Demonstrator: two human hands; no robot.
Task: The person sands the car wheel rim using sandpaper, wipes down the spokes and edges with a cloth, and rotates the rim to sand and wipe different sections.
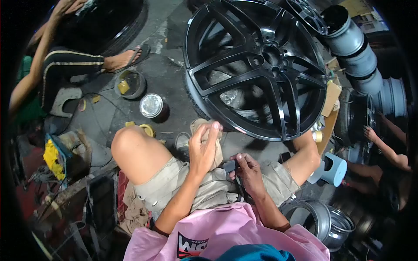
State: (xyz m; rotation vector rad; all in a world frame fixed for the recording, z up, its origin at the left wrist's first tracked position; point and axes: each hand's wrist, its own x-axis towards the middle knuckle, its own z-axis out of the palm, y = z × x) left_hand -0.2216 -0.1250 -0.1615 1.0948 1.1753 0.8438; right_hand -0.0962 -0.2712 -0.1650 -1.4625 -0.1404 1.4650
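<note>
A large black wheel rim (pixel 272 56) with split spokes lies before my knees. Between my legs, my left hand (pixel 203 150) is raised near the rim's lower left edge, its fingers upright and close together, with a tan cloth (pixel 217 152) behind them. Whether the fingers grip the cloth is unclear. My right hand (pixel 248 172) pinches a small dark grey block (pixel 230 165) between thumb and fingers, over my lap.
A lidded can (pixel 151 105) and a round tub (pixel 130 84) stand left of the rim. Another person's foot (pixel 124 60) is beyond them. Stacked grey rims (pixel 359 58), a light blue stool (pixel 334 169) and a co-worker's arm (pixel 387 150) are at right.
</note>
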